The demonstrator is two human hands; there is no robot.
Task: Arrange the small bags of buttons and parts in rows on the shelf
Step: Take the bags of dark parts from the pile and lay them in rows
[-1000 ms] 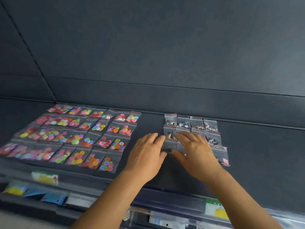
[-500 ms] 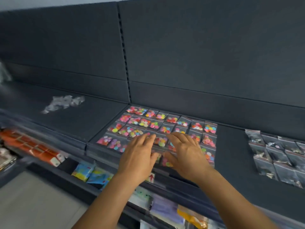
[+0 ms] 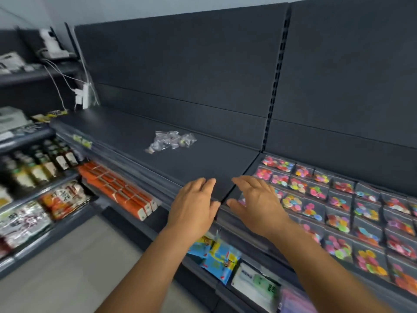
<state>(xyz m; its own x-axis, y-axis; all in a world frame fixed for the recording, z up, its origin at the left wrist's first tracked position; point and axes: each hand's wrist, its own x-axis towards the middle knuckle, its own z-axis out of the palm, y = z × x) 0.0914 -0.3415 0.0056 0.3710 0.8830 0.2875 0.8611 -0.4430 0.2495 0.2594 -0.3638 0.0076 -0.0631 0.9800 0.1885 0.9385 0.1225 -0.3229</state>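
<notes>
Clear loose bags [image 3: 170,141] now show ahead; left hand [image 3: 194,205] and right hand [image 3: 257,204] fingers stay spread, empty.

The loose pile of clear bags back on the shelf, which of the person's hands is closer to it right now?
Left. The left hand sits at the shelf's front edge, almost straight in front of the loose pile of clear bags. The right hand is farther right, beside the rows of button bags.
</notes>
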